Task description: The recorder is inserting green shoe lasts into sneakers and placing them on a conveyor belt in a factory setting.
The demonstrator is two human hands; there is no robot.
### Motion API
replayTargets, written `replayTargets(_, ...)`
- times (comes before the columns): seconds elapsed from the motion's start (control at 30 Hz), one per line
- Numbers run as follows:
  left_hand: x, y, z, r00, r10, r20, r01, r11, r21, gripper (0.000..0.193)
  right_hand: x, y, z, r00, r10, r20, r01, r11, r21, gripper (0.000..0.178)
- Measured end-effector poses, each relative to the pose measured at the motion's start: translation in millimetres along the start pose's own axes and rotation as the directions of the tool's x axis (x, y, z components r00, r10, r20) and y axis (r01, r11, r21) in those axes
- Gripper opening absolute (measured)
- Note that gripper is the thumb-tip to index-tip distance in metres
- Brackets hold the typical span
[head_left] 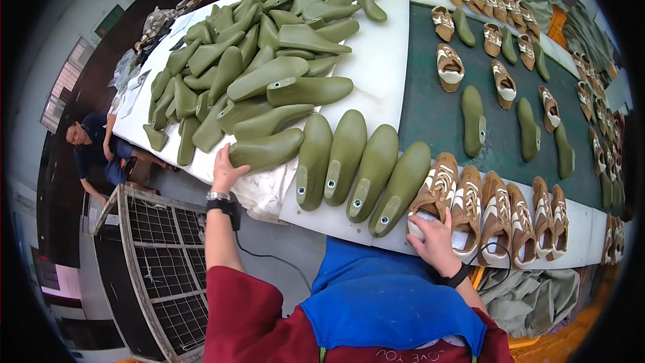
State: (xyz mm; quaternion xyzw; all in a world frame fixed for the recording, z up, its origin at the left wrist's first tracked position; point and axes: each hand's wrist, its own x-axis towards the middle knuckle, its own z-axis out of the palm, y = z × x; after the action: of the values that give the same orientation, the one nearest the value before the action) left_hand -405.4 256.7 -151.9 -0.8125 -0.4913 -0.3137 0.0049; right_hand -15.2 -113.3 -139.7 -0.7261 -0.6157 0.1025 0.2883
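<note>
My left hand [230, 171] grips one end of a green shoe last [272, 150] at the near edge of a heaped pile of lasts [248, 54]. To the right of it, several more lasts [346, 154] lie side by side, their ends with the ringed holes toward me. My right hand [435, 240] is closed around the heel of a brown sneaker [438, 183] with white stripes and laces. That sneaker is the leftmost in a row of similar shoes [496, 212] along the table's near edge. Its white heel lining shows beside my fingers.
A green belt surface [437, 117] carries more sneakers and lasts. A wire-mesh rack [161, 249] stands at the lower left, with a seated person [101, 148] beyond it. Grey-green cloth [531, 299] lies below the table at right. A black cable [275, 255] hangs from my left wrist.
</note>
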Motion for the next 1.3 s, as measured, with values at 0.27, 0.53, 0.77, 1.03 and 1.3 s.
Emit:
replayTargets(0.27, -6, 68, -16, 0.844, -0.148, 0.516, 0.121, 0.989, 0.084, 0.049, 0, 4, 5, 1.0, 0.018, 0.006, -0.018, 0.999, -0.037, 0.038)
replayTargets(0.53, -13, 109, 4, 0.913, -0.253, 0.319, 0.188, 0.957, 0.221, 0.045, 2, 6, 3, 0.999, 0.031, 0.039, -0.03, 0.999, -0.019, 0.038)
replayTargets(0.77, -40, 202, -3, 0.982, 0.166, 0.094, -0.138, 0.958, -0.252, 0.059, -1, 4, 5, 0.999, 0.038, 0.007, -0.037, 0.999, -0.022, 0.036)
replayTargets(1.03, -86, 332, 35, 0.786, 0.549, 0.285, -0.447, 0.823, -0.351, 0.05, -10, 18, 17, 1.0, 0.007, -0.028, -0.009, 0.995, -0.102, 0.029)
replayTargets(1.3, -69, 346, 30, 0.686, 0.652, 0.322, -0.594, 0.758, -0.27, 0.043, -18, 20, 23, 0.987, 0.024, -0.161, -0.008, 0.995, 0.102, 0.021)
